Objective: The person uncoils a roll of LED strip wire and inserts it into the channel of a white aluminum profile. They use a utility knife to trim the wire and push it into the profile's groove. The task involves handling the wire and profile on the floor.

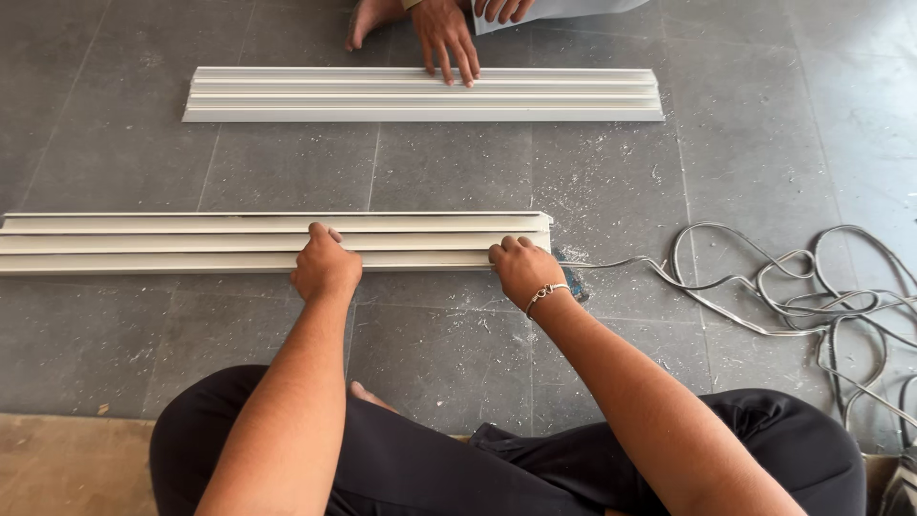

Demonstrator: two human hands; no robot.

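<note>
Both hands [425,268] on white profile [191,244]

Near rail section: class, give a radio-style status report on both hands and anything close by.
Left hand and right hand both gripping near rail section. Cable coiled right, clear of it. Another person's hand on far rail section.

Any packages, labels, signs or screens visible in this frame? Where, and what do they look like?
None in view. Only two bundles of pale ribbed channel strips on grey floor tiles, a tangled grey cable, and hands resting on the strips.
</note>
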